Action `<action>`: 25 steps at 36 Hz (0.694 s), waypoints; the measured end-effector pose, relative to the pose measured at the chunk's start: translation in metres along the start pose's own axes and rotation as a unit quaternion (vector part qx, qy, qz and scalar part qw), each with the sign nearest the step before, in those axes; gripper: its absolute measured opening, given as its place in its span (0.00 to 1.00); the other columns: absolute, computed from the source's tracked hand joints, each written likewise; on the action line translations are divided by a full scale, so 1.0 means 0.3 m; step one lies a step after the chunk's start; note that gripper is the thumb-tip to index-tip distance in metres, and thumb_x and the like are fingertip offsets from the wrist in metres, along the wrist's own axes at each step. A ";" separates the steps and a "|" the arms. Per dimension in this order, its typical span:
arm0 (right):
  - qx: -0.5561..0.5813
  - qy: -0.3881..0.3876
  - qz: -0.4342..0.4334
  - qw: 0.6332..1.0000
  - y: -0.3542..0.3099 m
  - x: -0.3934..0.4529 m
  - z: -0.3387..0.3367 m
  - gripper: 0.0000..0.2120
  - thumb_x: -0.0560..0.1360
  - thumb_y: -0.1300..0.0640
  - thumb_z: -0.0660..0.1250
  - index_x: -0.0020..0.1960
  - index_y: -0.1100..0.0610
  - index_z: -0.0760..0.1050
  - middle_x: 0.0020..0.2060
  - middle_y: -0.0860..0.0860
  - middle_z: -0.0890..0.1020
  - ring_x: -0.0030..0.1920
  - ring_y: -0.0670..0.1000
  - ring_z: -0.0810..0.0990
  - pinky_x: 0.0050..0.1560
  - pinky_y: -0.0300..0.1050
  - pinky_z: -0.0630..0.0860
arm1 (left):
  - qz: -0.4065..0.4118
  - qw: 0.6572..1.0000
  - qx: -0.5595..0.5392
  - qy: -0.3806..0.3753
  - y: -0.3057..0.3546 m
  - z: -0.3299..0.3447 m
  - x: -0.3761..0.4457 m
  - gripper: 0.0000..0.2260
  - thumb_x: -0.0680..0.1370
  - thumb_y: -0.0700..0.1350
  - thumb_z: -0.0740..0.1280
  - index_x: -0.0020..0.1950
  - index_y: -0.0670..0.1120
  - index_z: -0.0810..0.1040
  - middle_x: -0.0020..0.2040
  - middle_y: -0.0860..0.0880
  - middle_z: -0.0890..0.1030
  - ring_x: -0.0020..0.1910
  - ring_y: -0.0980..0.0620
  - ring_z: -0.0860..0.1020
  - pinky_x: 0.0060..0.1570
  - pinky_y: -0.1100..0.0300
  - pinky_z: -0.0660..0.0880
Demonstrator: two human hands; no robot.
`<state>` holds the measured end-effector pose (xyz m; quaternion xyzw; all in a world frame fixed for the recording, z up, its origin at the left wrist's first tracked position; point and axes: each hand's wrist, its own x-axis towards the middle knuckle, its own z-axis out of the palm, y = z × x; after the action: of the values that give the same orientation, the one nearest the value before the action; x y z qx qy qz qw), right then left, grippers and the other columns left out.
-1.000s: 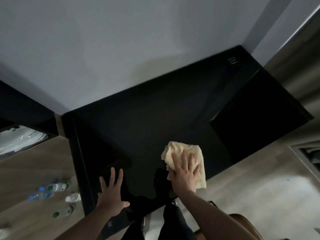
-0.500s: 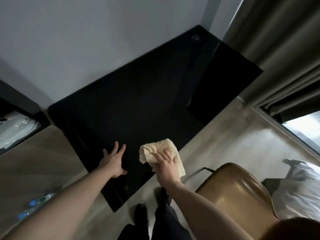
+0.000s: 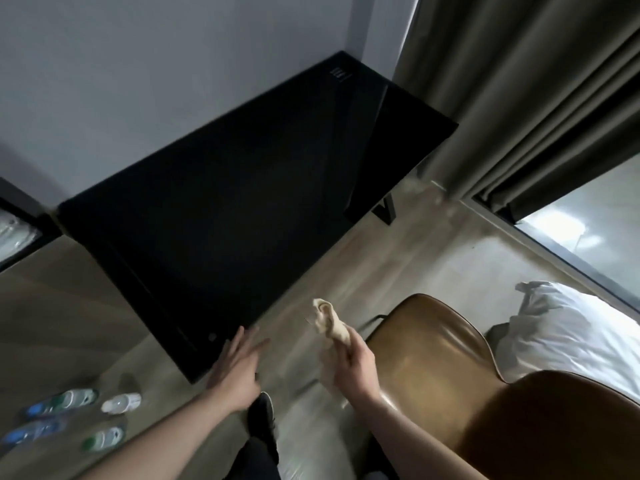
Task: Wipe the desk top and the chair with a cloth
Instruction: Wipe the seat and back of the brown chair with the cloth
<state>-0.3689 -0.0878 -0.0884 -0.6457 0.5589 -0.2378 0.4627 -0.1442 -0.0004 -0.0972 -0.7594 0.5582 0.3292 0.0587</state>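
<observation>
The black desk top (image 3: 235,209) stretches from the lower left to the upper right against the white wall. A brown chair (image 3: 433,351) with a glossy seat stands at the lower right, beside my right arm. My right hand (image 3: 353,365) grips a bunched cream cloth (image 3: 329,320) in the air, off the desk, between the desk's near corner and the chair. My left hand (image 3: 239,365) hovers with straight fingers just off the desk's near corner and holds nothing.
Several plastic bottles (image 3: 69,417) lie on the floor at the lower left. A white pillow (image 3: 568,337) sits right of the chair. Grey curtains (image 3: 519,98) hang at the upper right above a window (image 3: 595,233). My dark shoe (image 3: 261,420) shows below my hands.
My right hand has lifted the cloth off the desk and bunched it, moving toward the chair. My left hand has left the desk top. The view has swung right, bringing the chair in.
</observation>
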 end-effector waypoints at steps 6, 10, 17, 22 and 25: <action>-0.021 0.009 0.083 0.996 0.301 -0.159 -0.294 0.13 0.82 0.54 0.65 0.63 0.40 0.78 0.52 0.41 0.85 0.55 0.43 0.83 0.58 0.54 0.79 | -0.022 0.997 -0.069 -0.025 0.243 0.213 -0.045 0.30 0.78 0.42 0.63 0.80 0.53 0.61 0.83 0.53 0.49 0.81 0.48 0.46 0.79 0.55 0.49; -0.033 0.002 0.101 0.994 0.462 -0.209 -0.493 0.13 0.82 0.55 0.66 0.57 0.36 0.77 0.45 0.41 0.85 0.46 0.41 0.83 0.52 0.51 0.80 | -0.087 0.988 -0.123 -0.040 0.410 0.363 -0.064 0.29 0.79 0.46 0.65 0.80 0.53 0.62 0.82 0.51 0.52 0.81 0.48 0.51 0.78 0.55 0.54; -0.091 0.014 0.107 0.990 0.744 -0.191 -0.697 0.13 0.79 0.60 0.67 0.60 0.47 0.78 0.50 0.44 0.83 0.51 0.47 0.82 0.55 0.53 0.79 | -0.135 0.974 -0.162 -0.085 0.645 0.573 -0.048 0.32 0.77 0.52 0.67 0.80 0.52 0.60 0.82 0.51 0.52 0.80 0.48 0.53 0.77 0.56 0.56; -0.142 0.026 0.076 0.987 0.877 -0.084 -0.706 0.15 0.79 0.62 0.67 0.64 0.53 0.77 0.57 0.47 0.81 0.57 0.52 0.80 0.54 0.46 0.72 | -0.117 0.975 -0.174 -0.077 0.714 0.663 0.075 0.32 0.79 0.53 0.66 0.81 0.52 0.59 0.82 0.53 0.51 0.80 0.48 0.54 0.76 0.53 0.58; -0.185 0.028 0.044 0.981 0.968 -0.010 -0.650 0.18 0.80 0.61 0.67 0.70 0.53 0.75 0.66 0.48 0.77 0.62 0.51 0.77 0.55 0.42 0.68 | -0.116 0.973 -0.194 -0.048 0.703 0.758 0.203 0.32 0.79 0.55 0.66 0.80 0.52 0.60 0.82 0.52 0.53 0.79 0.47 0.57 0.76 0.53 0.60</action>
<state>-0.6761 -0.1342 -0.2490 -0.6878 0.6339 -0.1277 0.3299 -0.4202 -0.0238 -0.2494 -0.7993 0.3881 0.4582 -0.0250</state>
